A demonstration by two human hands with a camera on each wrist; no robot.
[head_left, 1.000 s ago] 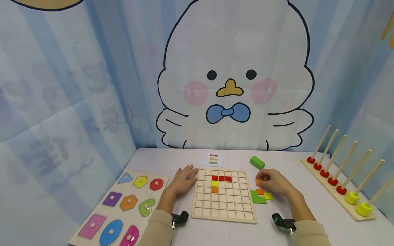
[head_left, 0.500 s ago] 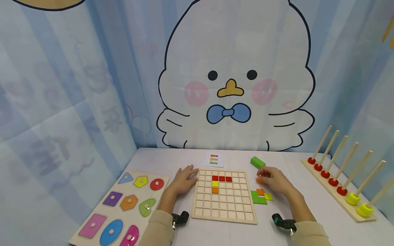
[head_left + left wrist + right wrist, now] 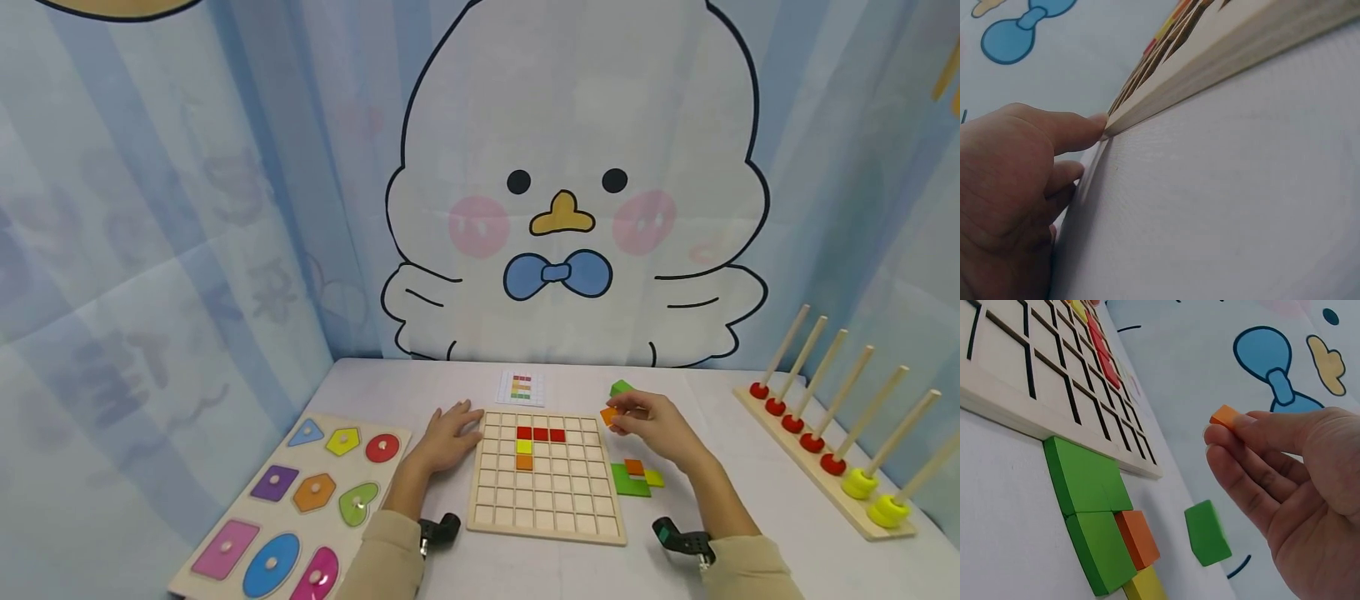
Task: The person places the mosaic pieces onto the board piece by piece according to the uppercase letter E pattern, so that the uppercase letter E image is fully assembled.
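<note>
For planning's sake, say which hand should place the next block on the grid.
Likely the right hand: it pinches an orange block near the grid board, while the left hand touches the board's left edge.

From the head view, fingers [image 3: 632, 402] of the right hand [image 3: 655, 427] hide part of the green block [image 3: 620, 387] and one side of the orange square tile [image 3: 607, 417]; the white card's [image 3: 521, 389] printed squares are too small to count. Edges crop the cream shape-puzzle board [image 3: 315, 527] and wooden peg rack [image 3: 813, 468]. Wrist views cut off the pale wooden grid board [image 3: 1222, 65], left hand [image 3: 1010, 194] and yellow tile [image 3: 1145, 586].
</note>
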